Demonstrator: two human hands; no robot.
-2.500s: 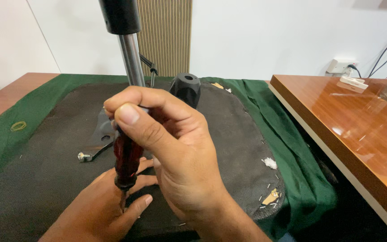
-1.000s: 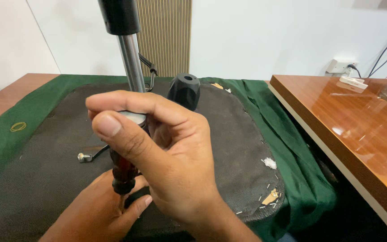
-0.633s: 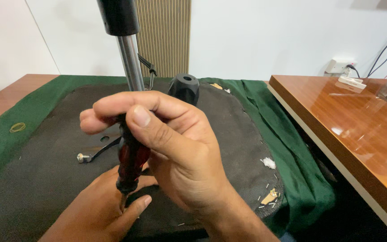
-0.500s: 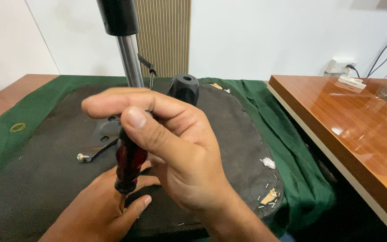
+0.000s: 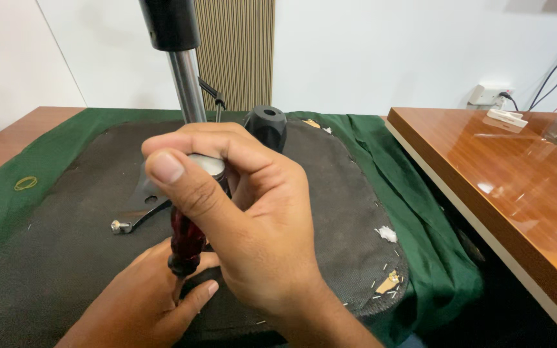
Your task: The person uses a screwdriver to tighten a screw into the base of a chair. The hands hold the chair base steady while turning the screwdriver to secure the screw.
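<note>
My right hand (image 5: 253, 219) is wrapped around the top of a screwdriver with a dark red translucent handle (image 5: 184, 241), held upright with its tip pointing down at the black fabric underside of a chair seat (image 5: 317, 193). My left hand (image 5: 140, 303) lies low on the seat, its fingers around the screwdriver's lower shaft near the tip. The tip itself is hidden between the fingers. A shiny metal column with a black sleeve (image 5: 182, 71) rises from the seat just behind my hands.
A metal lever with a knob end (image 5: 130, 222) sticks out left of the column. A black plastic cap (image 5: 267, 124) stands behind. The seat lies on a green cloth (image 5: 420, 212). A glossy wooden table (image 5: 517, 187) is at the right. Foam scraps (image 5: 387, 233) sit near the seat's edge.
My right hand has shifted its grip round the handle, thumb and fingers changing place between frames, as when turning it. The left hand and the seat have stayed put.
</note>
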